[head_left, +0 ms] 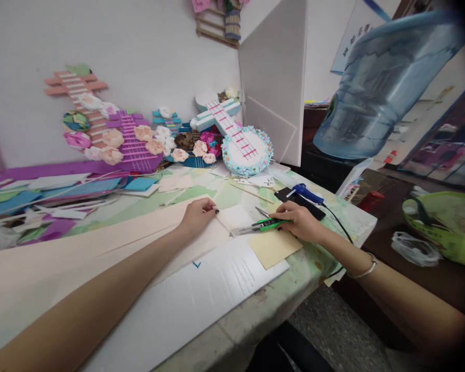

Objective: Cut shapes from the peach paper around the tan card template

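Over the table (312, 261), the right hand (297, 219) clasps a green cutter (268, 225) and the left hand (197, 217) pinches what seems a strip (223, 223).

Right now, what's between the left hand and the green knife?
In the head view, a thin pale strip spans from left hand toward green knife.

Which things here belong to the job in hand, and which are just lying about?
In hand or right at the work:
- cutter, in the right hand
- thin strip, in the left hand
- white board, below the hands

Apparently just lying about:
- glue gun
- water jug
- plastic bag
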Demonstrator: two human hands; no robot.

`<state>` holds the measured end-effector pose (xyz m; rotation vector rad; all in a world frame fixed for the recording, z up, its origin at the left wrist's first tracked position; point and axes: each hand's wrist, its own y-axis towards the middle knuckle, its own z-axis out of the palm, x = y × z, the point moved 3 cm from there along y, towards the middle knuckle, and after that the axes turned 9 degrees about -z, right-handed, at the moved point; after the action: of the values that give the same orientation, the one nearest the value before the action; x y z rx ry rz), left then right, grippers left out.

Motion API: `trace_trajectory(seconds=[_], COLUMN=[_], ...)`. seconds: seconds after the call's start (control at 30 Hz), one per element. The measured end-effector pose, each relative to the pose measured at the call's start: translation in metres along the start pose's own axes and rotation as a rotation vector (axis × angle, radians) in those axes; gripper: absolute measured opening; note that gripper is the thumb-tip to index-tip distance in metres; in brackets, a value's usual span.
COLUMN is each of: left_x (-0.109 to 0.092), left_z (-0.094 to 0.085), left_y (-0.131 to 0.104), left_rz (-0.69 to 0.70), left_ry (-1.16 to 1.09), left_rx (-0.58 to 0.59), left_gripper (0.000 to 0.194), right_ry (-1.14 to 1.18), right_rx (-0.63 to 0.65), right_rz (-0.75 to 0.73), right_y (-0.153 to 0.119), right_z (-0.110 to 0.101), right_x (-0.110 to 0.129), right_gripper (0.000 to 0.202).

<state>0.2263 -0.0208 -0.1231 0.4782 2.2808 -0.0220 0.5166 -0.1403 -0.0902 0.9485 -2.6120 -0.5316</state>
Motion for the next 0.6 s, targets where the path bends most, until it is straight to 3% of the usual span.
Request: trace_trajectory(seconds=[0.6], left_x=[-0.001], left_z=[0.002], left_y=[-0.003], left_rz=[-0.018], left_ry=[-0.055], left_rx=[-0.008], left_gripper=[0.026], right_ry=[-0.048], right_rx=[0.006], right_rz=[0.06], right_y=[-0.017], right_z=[-0.008], right_x=[0.006], right_gripper=[0.035])
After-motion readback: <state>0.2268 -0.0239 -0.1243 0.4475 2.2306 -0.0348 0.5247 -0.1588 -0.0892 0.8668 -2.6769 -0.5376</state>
